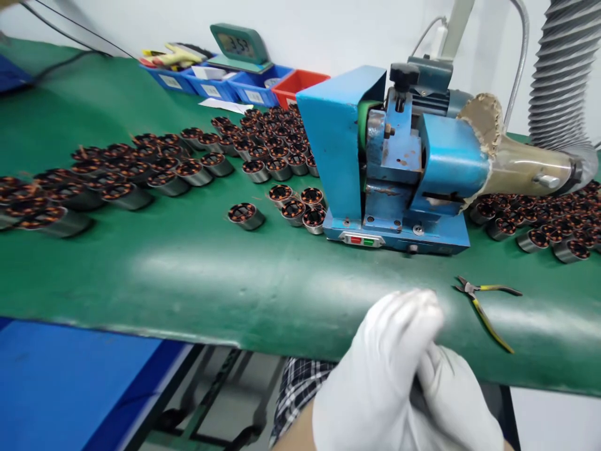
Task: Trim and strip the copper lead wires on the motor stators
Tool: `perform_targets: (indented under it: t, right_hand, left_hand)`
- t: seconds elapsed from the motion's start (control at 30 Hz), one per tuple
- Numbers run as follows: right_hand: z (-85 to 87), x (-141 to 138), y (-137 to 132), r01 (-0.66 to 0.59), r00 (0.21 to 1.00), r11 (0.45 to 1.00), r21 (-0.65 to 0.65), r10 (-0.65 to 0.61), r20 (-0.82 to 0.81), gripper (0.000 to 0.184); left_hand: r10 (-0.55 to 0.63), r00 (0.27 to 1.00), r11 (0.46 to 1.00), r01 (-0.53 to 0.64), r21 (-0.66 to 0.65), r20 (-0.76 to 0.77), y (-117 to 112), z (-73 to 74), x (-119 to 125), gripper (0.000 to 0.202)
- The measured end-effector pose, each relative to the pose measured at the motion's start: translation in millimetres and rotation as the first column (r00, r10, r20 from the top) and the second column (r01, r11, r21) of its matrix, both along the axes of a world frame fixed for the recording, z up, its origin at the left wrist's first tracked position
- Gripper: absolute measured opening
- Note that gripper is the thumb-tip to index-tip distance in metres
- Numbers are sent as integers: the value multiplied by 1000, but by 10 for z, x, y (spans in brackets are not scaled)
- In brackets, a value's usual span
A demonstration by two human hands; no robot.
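My left hand point(382, 363) and my right hand point(462, 398), both in white gloves, are pressed together over the front edge of the green bench. The left fingers are closed and bent over toward the right hand. The right fingers are mostly hidden, and whatever lies between the palms, if anything, does not show. To the right of my hands lie cutting pliers point(469, 288) with yellow-and-black handles, jaws apart. One copper-wound motor stator point(246, 216) stands by itself at left of centre, near a small group of stators point(293, 212).
Behind my hands stands a blue belt grinder point(333, 150) with red and green buttons and a grey exhaust hose point(561, 81). Many stators point(126, 195) fill the left; more stators point(570, 250) stand right. Blue bins point(256, 94), a red bin point(300, 84) and a clock point(239, 45) line the back.
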State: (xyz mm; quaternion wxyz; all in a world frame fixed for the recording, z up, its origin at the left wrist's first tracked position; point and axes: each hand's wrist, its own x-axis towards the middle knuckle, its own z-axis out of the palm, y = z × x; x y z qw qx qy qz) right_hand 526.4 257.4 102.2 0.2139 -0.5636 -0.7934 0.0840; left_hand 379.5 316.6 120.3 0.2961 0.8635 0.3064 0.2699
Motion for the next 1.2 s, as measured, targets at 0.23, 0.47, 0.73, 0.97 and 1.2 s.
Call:
perform_targets:
  t: [0.23,0.47,0.73,0.97,1.2]
  right_hand:
    - [-79,130,263,-31,1000,924,-381,27,-16,56]
    - [-169,148,229,97,986,932,-349,-138,-94,20]
    - [-67,390,350,4,558,671,-742,-617,-555,23]
    - [19,718,214,424,687,852,-307,-524,-503,15]
    - [-170,322,283,-64,997,991,115,57,59,28]
  left_hand:
    - [-2,991,979,-26,-204,-134,217,-138,48,90]
    - [-38,981,983,3,-181,-191,210,-183,32,42]
    - [-36,985,999,34,-16,-169,196,-228,90,15]
    - [23,994,999,-21,26,-110,198,-312,138,13]
    - [55,994,998,-56,-10,-95,185,-273,120,10]
